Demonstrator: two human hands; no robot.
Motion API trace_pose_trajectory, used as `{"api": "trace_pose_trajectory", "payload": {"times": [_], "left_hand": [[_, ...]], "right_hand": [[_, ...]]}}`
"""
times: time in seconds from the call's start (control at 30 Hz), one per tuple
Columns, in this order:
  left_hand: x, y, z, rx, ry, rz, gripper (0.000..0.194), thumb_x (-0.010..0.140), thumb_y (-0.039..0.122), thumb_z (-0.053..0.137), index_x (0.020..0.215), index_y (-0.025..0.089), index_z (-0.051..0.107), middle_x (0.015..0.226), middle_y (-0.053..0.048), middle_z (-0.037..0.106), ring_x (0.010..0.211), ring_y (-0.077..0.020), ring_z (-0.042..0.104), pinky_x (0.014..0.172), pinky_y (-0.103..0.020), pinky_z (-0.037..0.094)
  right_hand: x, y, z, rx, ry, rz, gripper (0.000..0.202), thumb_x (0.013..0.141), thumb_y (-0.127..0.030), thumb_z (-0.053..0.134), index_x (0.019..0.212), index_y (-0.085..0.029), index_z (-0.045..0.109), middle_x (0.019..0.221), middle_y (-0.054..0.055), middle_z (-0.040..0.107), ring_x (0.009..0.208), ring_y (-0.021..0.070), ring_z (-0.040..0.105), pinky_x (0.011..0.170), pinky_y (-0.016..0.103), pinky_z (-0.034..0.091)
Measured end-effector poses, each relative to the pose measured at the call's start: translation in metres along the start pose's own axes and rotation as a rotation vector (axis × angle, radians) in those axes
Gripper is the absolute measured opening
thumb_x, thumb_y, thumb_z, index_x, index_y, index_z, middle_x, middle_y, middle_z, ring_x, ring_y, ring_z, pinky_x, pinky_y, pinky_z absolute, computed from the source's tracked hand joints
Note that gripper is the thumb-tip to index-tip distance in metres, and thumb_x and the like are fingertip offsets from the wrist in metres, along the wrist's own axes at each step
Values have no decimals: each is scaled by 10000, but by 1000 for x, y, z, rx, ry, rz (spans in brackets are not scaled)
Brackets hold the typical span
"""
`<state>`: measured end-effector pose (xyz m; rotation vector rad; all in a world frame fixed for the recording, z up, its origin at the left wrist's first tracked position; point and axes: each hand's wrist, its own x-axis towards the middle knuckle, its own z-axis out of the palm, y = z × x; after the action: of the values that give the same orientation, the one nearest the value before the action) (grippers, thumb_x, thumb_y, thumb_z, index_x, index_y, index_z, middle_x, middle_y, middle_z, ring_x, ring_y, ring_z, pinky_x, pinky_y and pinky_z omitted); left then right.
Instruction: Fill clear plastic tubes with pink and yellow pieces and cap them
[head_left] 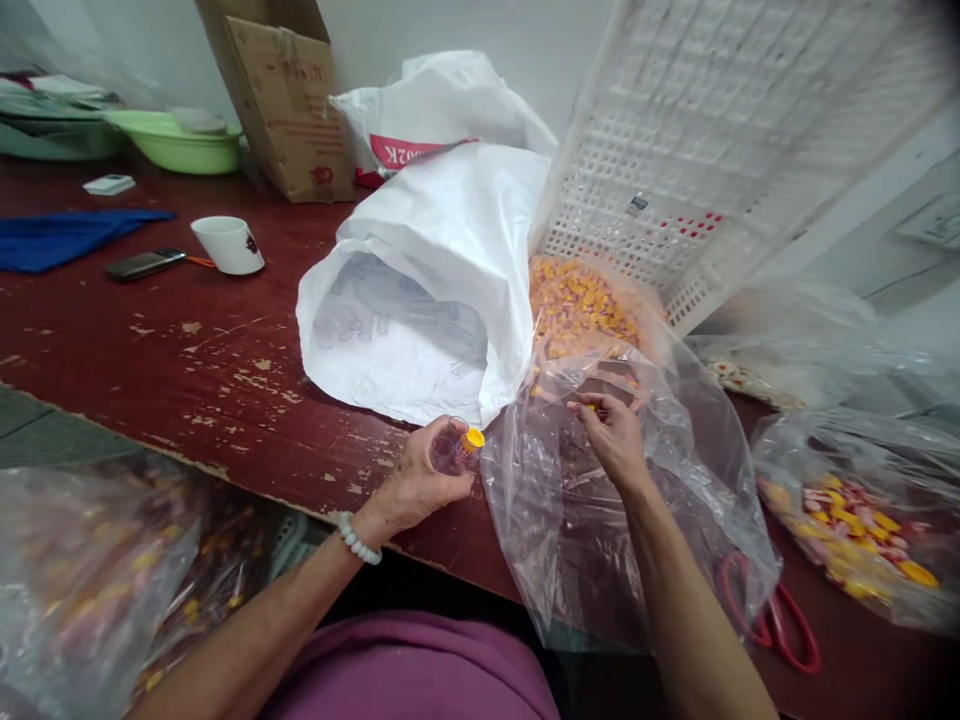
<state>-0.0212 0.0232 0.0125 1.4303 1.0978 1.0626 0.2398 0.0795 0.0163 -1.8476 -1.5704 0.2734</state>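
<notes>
Evidently, the left hand [416,478] curls round a clear cup [444,455] and a yellow piece [473,440]. The right hand [616,430] bends at the clear bag [540,545]; whether it grips anything, I can't tell. This looks like picking, wanting a light pinch next; yellow pieces [577,305] heap beyond, beside the white sack [457,205].

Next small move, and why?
Probably bring the right hand across to the left hand: the left holds a clear piece with a yellow top, and the right is at the clear bag of yellow pieces, perhaps pinching one; too small to tell.
</notes>
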Motion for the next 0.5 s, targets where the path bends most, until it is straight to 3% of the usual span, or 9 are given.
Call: {"api": "trace_pose_trajectory", "payload": {"times": [0.1, 0.17, 0.27, 0.37, 0.5], "left_hand": [[-3, 0, 6, 42, -48, 56, 328, 597, 80, 612, 907, 160, 539, 781, 1, 599, 667, -102, 538, 608, -198, 420], [-7, 5, 11, 86, -90, 100, 291, 611, 95, 609, 887, 156, 545, 768, 9, 584, 643, -93, 510, 593, -193, 403], [-13, 16, 15, 155, -159, 150, 212, 632, 132, 617, 831, 151, 547, 730, 20, 551, 615, -88, 460, 566, -195, 369], [-16, 19, 15, 181, -164, 176, 177, 636, 142, 615, 792, 153, 532, 711, 30, 514, 614, -87, 425, 555, -198, 341], [-17, 12, 14, 129, -174, 129, 167, 644, 129, 595, 782, 155, 505, 687, 41, 475, 603, -82, 397, 538, -194, 322]], "right_hand": [[-50, -39, -18, 446, -47, -108, 319, 828, -356, 555, 1104, -196, 566, 919, 52, 652, 782, 155, 599, 758, 326, 480], [-74, -67, -22, 606, -112, -194, 308, 836, -328, 572, 1124, -228, 529, 975, 40, 643, 773, 134, 605, 755, 314, 491], [-90, -93, -20, 527, -169, -318, 235, 836, -292, 588, 1062, -230, 564, 980, 35, 640, 742, 120, 591, 721, 291, 493], [-90, -98, -19, 413, -228, -413, 284, 829, -284, 605, 1104, -233, 553, 962, 30, 653, 720, 118, 575, 697, 284, 489], [-87, -93, -22, 402, -245, -464, 380, 841, -291, 587, 1200, -252, 471, 1248, 79, 546, 1028, 180, 560, 846, 351, 468]]}}
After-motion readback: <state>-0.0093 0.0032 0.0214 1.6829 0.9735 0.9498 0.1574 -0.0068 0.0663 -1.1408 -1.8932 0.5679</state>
